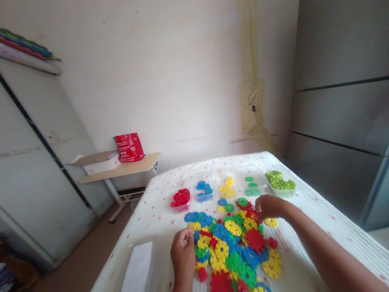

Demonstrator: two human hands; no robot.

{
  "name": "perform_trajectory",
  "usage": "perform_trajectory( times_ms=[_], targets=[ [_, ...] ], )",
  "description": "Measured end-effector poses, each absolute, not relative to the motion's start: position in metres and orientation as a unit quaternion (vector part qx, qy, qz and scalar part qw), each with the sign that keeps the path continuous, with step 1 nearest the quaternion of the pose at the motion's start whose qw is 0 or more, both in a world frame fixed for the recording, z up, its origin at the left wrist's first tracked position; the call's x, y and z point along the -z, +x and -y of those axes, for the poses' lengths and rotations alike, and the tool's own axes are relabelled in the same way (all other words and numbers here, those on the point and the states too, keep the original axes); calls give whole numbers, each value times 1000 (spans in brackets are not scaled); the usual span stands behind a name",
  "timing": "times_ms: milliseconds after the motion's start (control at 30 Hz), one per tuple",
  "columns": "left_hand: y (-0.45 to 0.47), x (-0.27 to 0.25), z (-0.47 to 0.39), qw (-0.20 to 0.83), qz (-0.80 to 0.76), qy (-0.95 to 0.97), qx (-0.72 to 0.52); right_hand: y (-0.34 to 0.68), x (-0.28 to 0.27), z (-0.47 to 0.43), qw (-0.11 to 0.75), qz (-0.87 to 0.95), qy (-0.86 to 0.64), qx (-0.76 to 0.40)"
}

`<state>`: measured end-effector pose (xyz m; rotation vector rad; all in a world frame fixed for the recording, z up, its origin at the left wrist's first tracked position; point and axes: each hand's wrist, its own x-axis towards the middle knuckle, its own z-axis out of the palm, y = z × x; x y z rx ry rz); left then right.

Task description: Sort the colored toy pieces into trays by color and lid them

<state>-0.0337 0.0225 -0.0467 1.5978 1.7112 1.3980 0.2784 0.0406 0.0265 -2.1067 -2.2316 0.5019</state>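
A heap of plastic building pieces covers the middle of the table: notched yellow discs [233, 227], blue discs [220, 230], green discs [247, 275], red toothed squares [221, 288] and small red blocks [202, 274]. My left hand [183, 254] is at the heap's left edge, fingers curled together beside blue and yellow discs. Over the far right side of the heap, my right hand [270, 206] has its fingertips pinched down near red pieces. Whatever either hand may grip is too small or hidden to make out.
Clear boxes stand in a row behind the heap, holding red pieces [180, 198], blue discs [204, 189], yellow discs [227, 188], green discs [250, 182] and light-green pieces [280, 180]. Left of my left hand lies a clear container with a white slab [137, 272].
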Motion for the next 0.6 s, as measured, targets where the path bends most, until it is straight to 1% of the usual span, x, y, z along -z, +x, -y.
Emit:
perform_trajectory(
  times_ms=[133,300,400,600],
  targets=[
    [-33,46,-22,213,-618,571,-497,271,-19,-44,14,719,-679,-145],
    [-33,45,-22,221,-616,573,-494,281,-22,-46,28,726,-674,-133],
    [-33,45,-22,223,-609,574,-500,284,-23,-46,30,724,-674,-145],
    [-33,44,-22,226,-614,566,-502,273,-18,-43,3,718,-673,-177]
  ],
)
